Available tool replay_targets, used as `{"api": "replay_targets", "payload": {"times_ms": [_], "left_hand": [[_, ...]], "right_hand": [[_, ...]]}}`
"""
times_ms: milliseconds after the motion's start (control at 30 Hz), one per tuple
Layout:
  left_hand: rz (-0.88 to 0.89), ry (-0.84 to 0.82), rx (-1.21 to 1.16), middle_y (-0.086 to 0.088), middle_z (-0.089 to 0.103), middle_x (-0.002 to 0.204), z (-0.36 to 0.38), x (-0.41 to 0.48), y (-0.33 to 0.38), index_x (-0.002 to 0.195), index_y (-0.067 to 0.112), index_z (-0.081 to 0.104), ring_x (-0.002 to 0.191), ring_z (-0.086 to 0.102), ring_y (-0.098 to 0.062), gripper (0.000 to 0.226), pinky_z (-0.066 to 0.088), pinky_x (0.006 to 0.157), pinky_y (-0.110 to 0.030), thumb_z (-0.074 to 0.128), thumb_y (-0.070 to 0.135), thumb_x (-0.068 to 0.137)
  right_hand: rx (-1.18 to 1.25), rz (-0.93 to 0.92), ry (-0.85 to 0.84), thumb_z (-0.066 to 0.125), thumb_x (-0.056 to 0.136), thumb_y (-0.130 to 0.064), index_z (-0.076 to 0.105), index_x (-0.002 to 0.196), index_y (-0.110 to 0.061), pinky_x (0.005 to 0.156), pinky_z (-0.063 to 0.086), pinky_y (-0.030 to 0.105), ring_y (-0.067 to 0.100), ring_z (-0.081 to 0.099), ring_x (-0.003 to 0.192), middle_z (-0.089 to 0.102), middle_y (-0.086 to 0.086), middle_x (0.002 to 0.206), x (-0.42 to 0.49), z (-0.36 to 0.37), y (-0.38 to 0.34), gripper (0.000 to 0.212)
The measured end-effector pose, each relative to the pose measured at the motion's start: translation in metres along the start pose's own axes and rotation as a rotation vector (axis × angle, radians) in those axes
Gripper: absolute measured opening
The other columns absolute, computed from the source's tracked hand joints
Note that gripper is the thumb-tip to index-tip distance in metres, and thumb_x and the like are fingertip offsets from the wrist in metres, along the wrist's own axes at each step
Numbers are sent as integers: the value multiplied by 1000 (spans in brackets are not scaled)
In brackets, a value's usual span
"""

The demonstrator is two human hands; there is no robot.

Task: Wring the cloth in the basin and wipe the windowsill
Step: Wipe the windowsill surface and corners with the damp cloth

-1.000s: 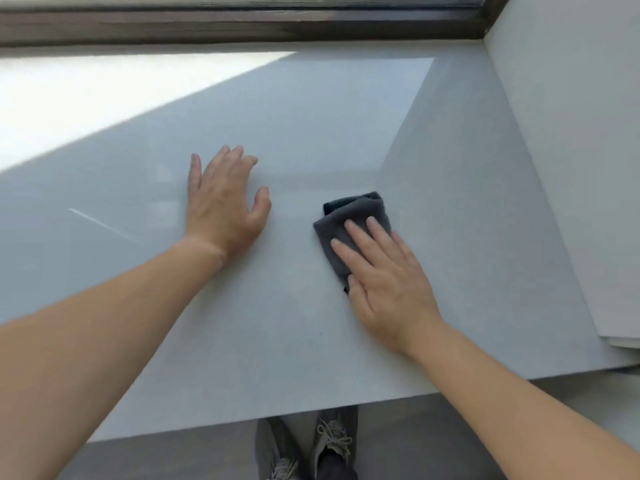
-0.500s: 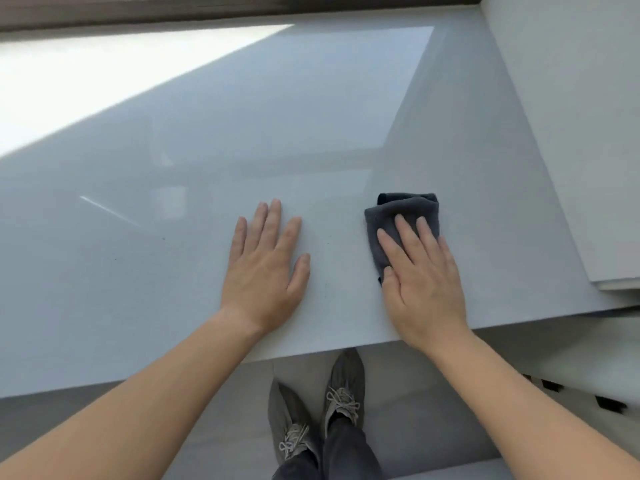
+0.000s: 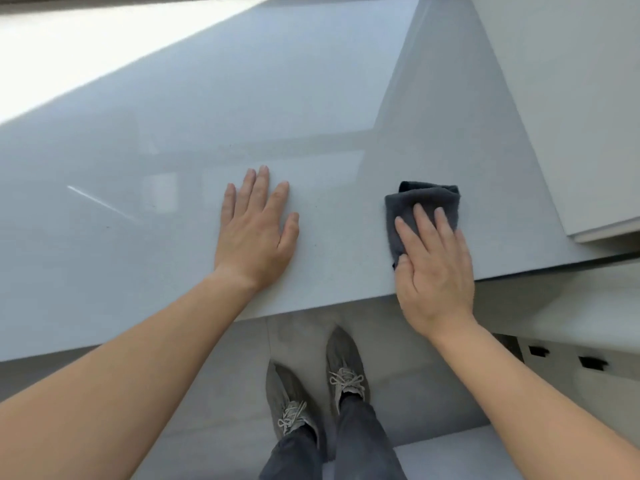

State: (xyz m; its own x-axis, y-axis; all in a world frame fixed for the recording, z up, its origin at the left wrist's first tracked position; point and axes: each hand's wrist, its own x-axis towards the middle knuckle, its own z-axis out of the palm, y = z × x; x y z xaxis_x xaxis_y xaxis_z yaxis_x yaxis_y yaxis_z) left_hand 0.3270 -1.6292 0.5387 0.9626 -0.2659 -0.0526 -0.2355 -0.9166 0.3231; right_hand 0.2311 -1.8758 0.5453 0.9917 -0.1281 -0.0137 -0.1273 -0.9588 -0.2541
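Note:
A folded dark grey cloth (image 3: pixel 424 202) lies on the wide pale grey windowsill (image 3: pixel 242 109), close to its front edge and towards the right. My right hand (image 3: pixel 433 265) presses flat on the cloth with straight fingers, covering its near half. My left hand (image 3: pixel 258 233) rests flat on the bare sill to the left of the cloth, fingers spread and pointing away from me. No basin is in view.
A white side wall (image 3: pixel 571 98) bounds the sill on the right. Sunlight falls across the sill's far left. Below the sill's front edge are the floor, my two grey shoes (image 3: pixel 346 365), and a white ledge with dark slots (image 3: pixel 561 355) at the right.
My right hand has drawn the cloth towards the sill's front edge and to the right. My left hand has also slid back towards the front edge. The view has tilted down.

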Motion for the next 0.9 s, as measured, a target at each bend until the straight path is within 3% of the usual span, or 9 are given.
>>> {"api": "replay_targets", "payload": {"times_ms": [167, 233, 333, 367, 567, 600, 733, 767, 900], "left_hand": [[-19, 65, -74, -15, 33, 158, -7, 1, 7, 139, 10, 51, 150, 22, -29, 54, 5, 123, -48, 37, 37, 95], [-13, 110, -41, -18, 39, 153, -8, 2, 11, 134, 8, 54, 146, 29, -32, 50, 7, 123, -50, 40, 35, 94], [-11, 101, -41, -18, 37, 154, -6, 15, 25, 135, 8, 53, 147, 27, -33, 50, 6, 123, -49, 41, 35, 94], [-12, 92, -52, -18, 35, 156, -4, 24, 31, 137, 9, 52, 148, 25, -32, 52, 6, 123, -48, 40, 36, 94], [-32, 98, -41, -12, 17, 164, 6, 94, 50, 146, 15, 39, 153, 7, -26, 50, -3, 123, -44, 37, 36, 101], [-47, 96, -20, -11, 14, 165, 7, 105, 49, 148, 17, 37, 153, 4, -25, 52, -5, 123, -44, 36, 37, 101], [-161, 65, 40, -7, 5, 167, 15, 128, 45, 155, 21, 25, 154, -5, -23, 61, -7, 123, -43, 28, 45, 99], [-175, 65, 46, -7, 4, 167, 17, 128, 44, 155, 22, 23, 153, -5, -22, 63, -8, 123, -43, 26, 48, 98], [-181, 74, 50, -5, 5, 167, 16, 127, 43, 155, 24, 22, 153, -5, -19, 68, -6, 123, -42, 21, 54, 94]], "right_hand": [[5, -400, -88, 42, 89, -24, 52, 143, -20, 120, 21, 50, 27, 23, 151, 37, 3, 158, -14, -5, 31, 55], [-1, -304, -87, 39, 90, -26, 53, 143, -18, 119, 23, 52, 28, 24, 150, 37, 4, 158, 1, -16, 64, 55], [-12, 57, -49, 29, 93, -32, 45, 149, -18, 122, 16, 49, 28, 17, 152, 28, 5, 162, 32, -26, 76, 60], [-29, 95, -36, 28, 93, -33, 42, 150, -19, 122, 14, 49, 28, 14, 152, 25, 5, 163, 37, -24, 65, 61], [-48, -392, -176, 35, 94, -31, 42, 149, -24, 122, 14, 49, 25, 15, 153, 29, 0, 162, 60, -11, 44, 57], [-52, -362, -183, 33, 94, -32, 41, 150, -26, 123, 12, 47, 24, 13, 153, 28, -1, 163, 80, -14, 53, 57], [-67, 50, -81, 28, 99, -34, 29, 155, -27, 123, 5, 45, 22, 5, 154, 14, -2, 167, 165, -19, 62, 57], [-76, 60, -58, 30, 99, -35, 28, 155, -27, 123, 4, 45, 23, 4, 154, 14, -2, 167, 174, -14, 50, 56], [-42, -340, -118, 33, 95, -33, 40, 151, -25, 122, 11, 49, 27, 15, 152, 27, 1, 163, 163, -2, 16, 57]]}}
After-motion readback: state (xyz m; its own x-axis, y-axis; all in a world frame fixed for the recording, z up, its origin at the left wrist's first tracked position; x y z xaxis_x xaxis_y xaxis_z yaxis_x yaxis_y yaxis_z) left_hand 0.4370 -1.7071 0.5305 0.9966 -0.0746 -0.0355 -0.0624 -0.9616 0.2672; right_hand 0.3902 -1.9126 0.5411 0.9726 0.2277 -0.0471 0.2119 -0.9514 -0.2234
